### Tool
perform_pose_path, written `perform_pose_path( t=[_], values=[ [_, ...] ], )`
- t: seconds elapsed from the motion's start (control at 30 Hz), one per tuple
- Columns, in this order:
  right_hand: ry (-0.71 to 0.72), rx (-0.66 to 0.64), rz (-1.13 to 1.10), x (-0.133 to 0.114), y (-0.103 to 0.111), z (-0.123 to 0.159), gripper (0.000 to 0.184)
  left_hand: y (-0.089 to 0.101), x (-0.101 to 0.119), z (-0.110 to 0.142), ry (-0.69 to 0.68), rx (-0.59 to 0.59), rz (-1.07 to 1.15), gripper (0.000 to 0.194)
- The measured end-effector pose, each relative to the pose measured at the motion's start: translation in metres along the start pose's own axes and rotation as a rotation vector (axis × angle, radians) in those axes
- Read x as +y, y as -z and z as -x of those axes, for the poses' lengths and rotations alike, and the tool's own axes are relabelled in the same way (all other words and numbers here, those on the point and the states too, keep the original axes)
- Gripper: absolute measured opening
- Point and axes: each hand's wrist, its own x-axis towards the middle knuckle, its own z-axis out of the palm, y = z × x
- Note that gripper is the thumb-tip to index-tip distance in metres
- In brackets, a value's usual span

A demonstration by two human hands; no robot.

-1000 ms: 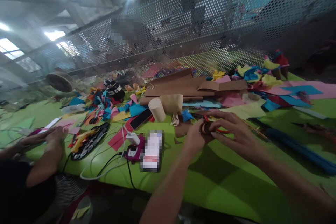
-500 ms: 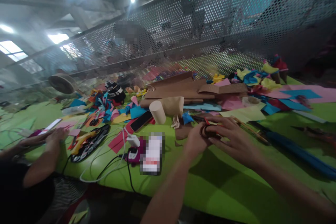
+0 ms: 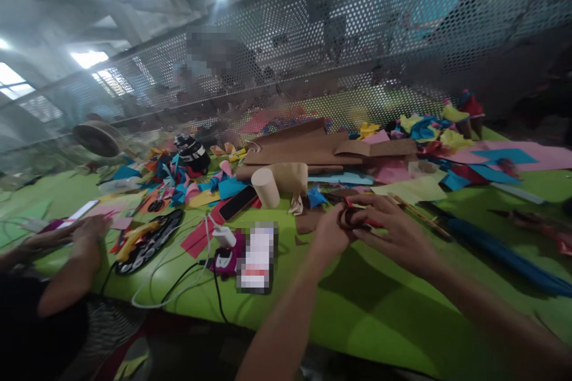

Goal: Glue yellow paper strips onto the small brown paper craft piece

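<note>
A dark brown curled piece point(image 3: 347, 218), blurred and partly hidden, sat above the tabletop point(image 3: 384, 321), where the left hand point(image 3: 329, 231) had its fingers closed on it; the right hand point(image 3: 393, 227), fingers partly spread, met it, its grip too obscured to tell. Farther left, a black oval tray point(image 3: 168, 232) held a yellow tool point(image 3: 136, 239).

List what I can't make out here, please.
All in the head view:
Brown piece: full shape partly covered by the fingers.
Lit phone: screen content hidden by pixelation.
Long blue bundle: near end cut off by the right edge.
Things behind the perforated panel: obscured by its mesh and blur.
</note>
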Motion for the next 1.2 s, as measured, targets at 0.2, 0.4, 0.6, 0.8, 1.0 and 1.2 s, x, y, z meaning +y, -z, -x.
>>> perform_pose_path(
  t=[0.2, 0.4, 0.6, 0.8, 1.0, 1.2],
  values=[
    [-0.002, 0.011, 0.046, 0.002, 0.002, -0.001, 0.01, 0.001, -0.001, -0.001, -0.01, 0.007, 0.037, 0.032],
    [0.01, 0.028, 0.085, 0.003, 0.003, -0.001, 0.012, 0.002, 0.01, -0.003, 0.035, 0.035, 0.143, 0.031],
    [-0.017, 0.143, 0.018, 0.002, 0.006, 0.0, 0.03, 0.013, 0.015, -0.008, 0.045, 0.207, 0.248, 0.037],
    [-0.201, 0.33, 0.011, 0.018, 0.01, -0.004, 0.022, 0.02, 0.024, -0.005, -0.023, 0.283, 0.212, 0.036],
    [-0.222, 0.136, 0.181, 0.011, 0.032, 0.014, 0.026, 0.015, 0.029, -0.004, -0.009, 0.25, 0.225, 0.035],
    [-0.413, 0.251, 0.522, 0.033, 0.084, 0.094, 0.018, 0.007, 0.038, 0.003, -0.069, 0.152, 0.194, 0.032]
  ],
)
